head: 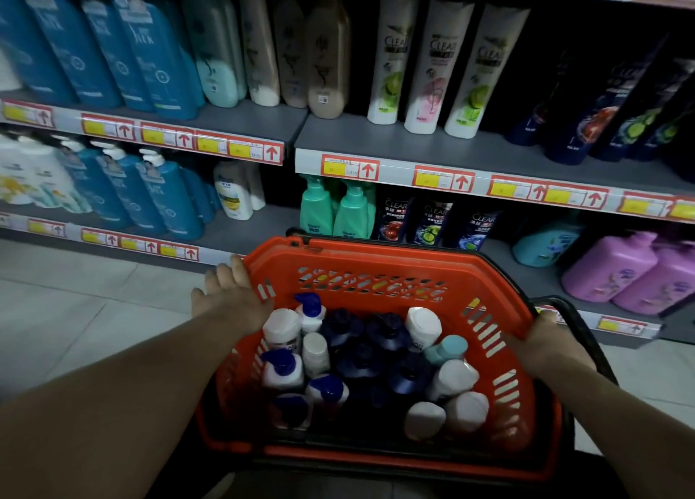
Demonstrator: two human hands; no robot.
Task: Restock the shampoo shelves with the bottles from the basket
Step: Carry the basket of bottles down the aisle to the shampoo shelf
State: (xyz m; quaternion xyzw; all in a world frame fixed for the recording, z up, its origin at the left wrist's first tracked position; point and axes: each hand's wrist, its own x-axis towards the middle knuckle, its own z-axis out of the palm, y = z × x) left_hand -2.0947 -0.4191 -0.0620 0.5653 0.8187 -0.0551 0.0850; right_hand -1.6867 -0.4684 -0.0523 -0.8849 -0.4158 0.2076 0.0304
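Note:
An orange plastic basket (376, 261) is held up in front of the shampoo shelves (451, 149). It holds several bottles: white ones with blue pump caps (282, 370), dark blue ones (361, 352) in the middle, white-capped ones (457, 382) on the right. My left hand (229, 295) lies against the basket's left outer wall with its fingers stretched forward. My right hand (545, 340) grips the right rim, fingers curled over it by the black handle (579, 318).
Shelves carry blue bottles (150, 58) at left, white Clear bottles (436, 62) and dark Clear bottles (601, 111) at right. Lower down stand green pump bottles (338, 209) and purple jugs (616, 269). Light floor tiles (75, 310) lie at left.

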